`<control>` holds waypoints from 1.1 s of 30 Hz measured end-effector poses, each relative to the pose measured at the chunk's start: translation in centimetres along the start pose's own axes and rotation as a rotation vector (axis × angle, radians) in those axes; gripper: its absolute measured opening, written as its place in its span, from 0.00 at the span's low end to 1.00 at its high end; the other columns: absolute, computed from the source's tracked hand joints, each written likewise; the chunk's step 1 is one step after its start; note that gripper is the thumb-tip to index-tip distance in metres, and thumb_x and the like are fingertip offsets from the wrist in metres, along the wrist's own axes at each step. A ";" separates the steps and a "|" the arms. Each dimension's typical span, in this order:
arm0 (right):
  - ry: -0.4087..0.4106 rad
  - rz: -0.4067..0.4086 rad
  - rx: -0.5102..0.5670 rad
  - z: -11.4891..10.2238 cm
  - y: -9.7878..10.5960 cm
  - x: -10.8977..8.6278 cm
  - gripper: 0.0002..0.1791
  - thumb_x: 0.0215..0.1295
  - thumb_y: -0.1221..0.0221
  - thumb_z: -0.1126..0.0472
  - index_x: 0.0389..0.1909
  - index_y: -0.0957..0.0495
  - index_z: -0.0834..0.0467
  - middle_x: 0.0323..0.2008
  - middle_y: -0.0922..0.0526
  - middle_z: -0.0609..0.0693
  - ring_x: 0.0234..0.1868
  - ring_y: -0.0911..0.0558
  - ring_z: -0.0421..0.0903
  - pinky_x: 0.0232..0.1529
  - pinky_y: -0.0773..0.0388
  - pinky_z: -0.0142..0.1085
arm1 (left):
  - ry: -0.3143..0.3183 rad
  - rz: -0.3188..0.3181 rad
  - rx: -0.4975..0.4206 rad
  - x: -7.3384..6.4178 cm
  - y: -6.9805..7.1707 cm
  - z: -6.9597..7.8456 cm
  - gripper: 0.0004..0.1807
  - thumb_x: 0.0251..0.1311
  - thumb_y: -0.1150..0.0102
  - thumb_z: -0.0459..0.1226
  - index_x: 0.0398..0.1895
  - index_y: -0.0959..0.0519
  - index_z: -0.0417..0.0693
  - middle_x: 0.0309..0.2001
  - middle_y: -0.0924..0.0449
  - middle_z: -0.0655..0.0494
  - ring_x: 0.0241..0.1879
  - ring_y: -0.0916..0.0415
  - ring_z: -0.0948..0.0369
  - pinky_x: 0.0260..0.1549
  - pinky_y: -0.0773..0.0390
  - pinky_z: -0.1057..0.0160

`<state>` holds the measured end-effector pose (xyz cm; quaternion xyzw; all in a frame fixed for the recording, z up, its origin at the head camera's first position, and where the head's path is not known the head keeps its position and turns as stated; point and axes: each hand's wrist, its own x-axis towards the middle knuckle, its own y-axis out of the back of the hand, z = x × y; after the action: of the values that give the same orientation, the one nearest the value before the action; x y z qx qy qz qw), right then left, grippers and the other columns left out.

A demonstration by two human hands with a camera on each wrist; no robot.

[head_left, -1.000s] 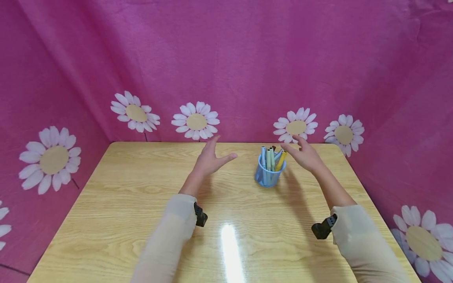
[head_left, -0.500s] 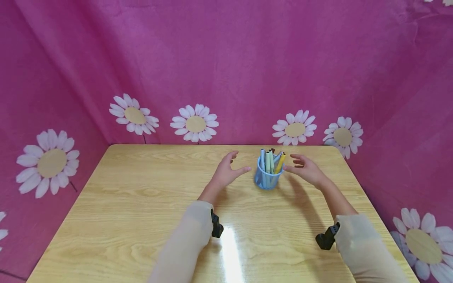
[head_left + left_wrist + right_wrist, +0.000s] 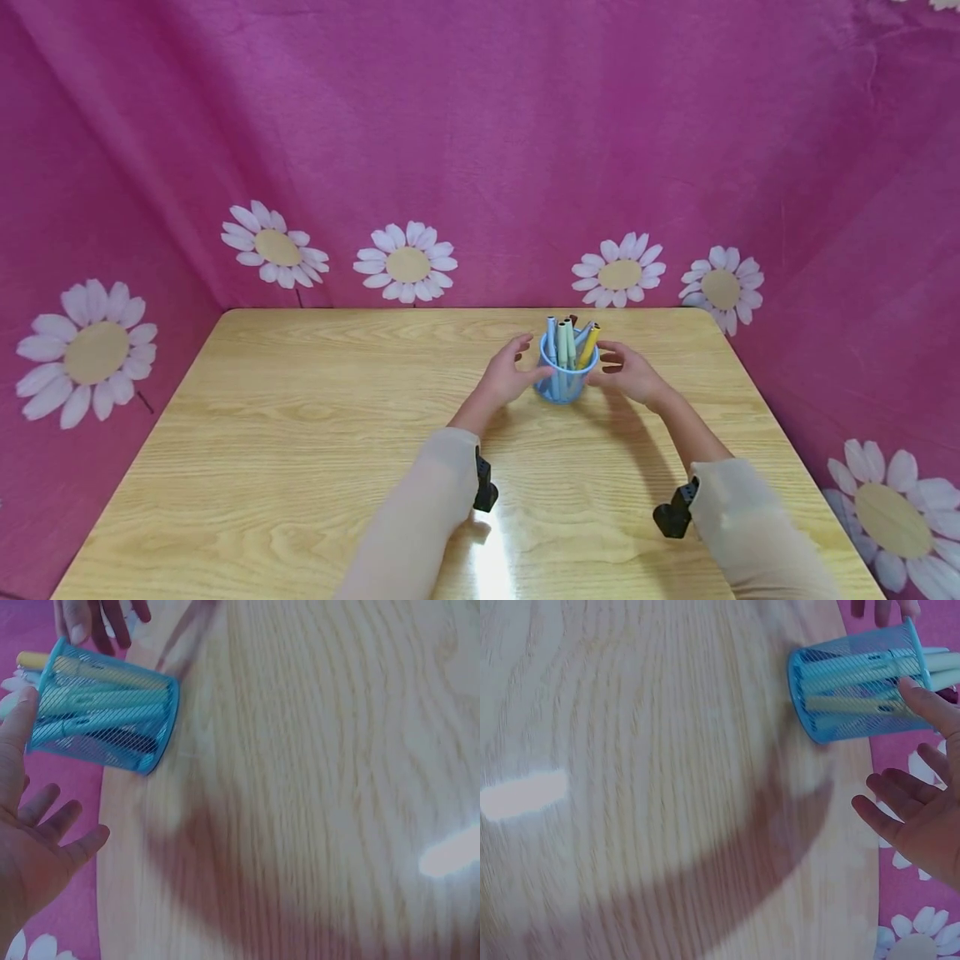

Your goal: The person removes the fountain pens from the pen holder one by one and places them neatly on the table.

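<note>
Blue mesh cup [image 3: 562, 388], upright near the far edge of the desk [image 3: 315, 433], pens [image 3: 564, 345] poking out of its top, and I'm flanking it! Left hand [image 3: 508, 377] one side, right hand [image 3: 634, 377] the other, both loosely spread right beside it; touching or not, I can't tell.

Metal-looking mesh cup [image 3: 105, 712], glossy wood-grain table [image 3: 300, 433], matt cloth backdrop [image 3: 480, 150].

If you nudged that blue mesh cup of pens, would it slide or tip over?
The blue mesh cup looks light and fairly stiff, given its thin mesh. Pens stick out above its rim, so a high push might tip it. Pushed low, it would probably slide on the shiny table.
</note>
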<state>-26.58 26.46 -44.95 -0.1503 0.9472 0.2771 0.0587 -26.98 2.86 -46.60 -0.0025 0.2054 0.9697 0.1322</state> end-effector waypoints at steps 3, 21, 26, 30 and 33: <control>0.017 0.002 0.050 0.2 -0.6 0.2 0.44 0.58 0.37 0.59 0.70 0.50 0.65 0.64 0.38 0.71 0.65 0.36 0.65 0.60 0.31 0.53 | 0.034 -0.021 -0.029 0.0 -0.6 0.2 0.42 0.55 0.37 0.50 0.71 0.44 0.51 0.68 0.38 0.48 0.67 0.40 0.49 0.63 0.34 0.52; 0.008 0.046 0.122 -0.3 -2.7 0.9 0.41 0.56 0.35 0.62 0.67 0.45 0.66 0.55 0.28 0.70 0.50 0.23 0.52 0.46 0.22 0.36 | 0.014 -0.072 -0.177 -0.2 -1.5 -0.2 0.40 0.59 0.40 0.47 0.72 0.46 0.53 0.70 0.42 0.49 0.68 0.41 0.49 0.63 0.34 0.54; -0.001 0.048 0.100 -0.6 -3.3 1.3 0.42 0.55 0.34 0.61 0.68 0.45 0.66 0.55 0.28 0.70 0.52 0.24 0.54 0.47 0.23 0.35 | 0.015 -0.061 -0.178 -0.5 -0.9 -0.7 0.39 0.59 0.40 0.48 0.71 0.45 0.55 0.69 0.41 0.50 0.67 0.39 0.49 0.61 0.32 0.54; 0.003 0.050 0.084 -1.1 -4.1 1.6 0.43 0.54 0.34 0.61 0.67 0.45 0.65 0.55 0.28 0.69 0.53 0.24 0.57 0.46 0.22 0.37 | 0.018 -0.064 -0.183 -0.8 -0.1 -1.0 0.38 0.59 0.40 0.48 0.71 0.44 0.54 0.69 0.40 0.50 0.67 0.39 0.48 0.61 0.32 0.54; 0.012 0.048 0.080 -1.6 -4.7 1.7 0.42 0.54 0.34 0.60 0.67 0.44 0.65 0.55 0.27 0.69 0.52 0.24 0.56 0.46 0.21 0.40 | 0.024 -0.068 -0.191 -1.1 0.6 -1.3 0.39 0.59 0.40 0.48 0.71 0.45 0.54 0.69 0.41 0.50 0.67 0.39 0.48 0.61 0.32 0.53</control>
<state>-26.78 21.38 -46.36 -0.1267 0.9612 0.2395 0.0524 -26.13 1.48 -47.49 -0.0337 0.1135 0.9797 0.1618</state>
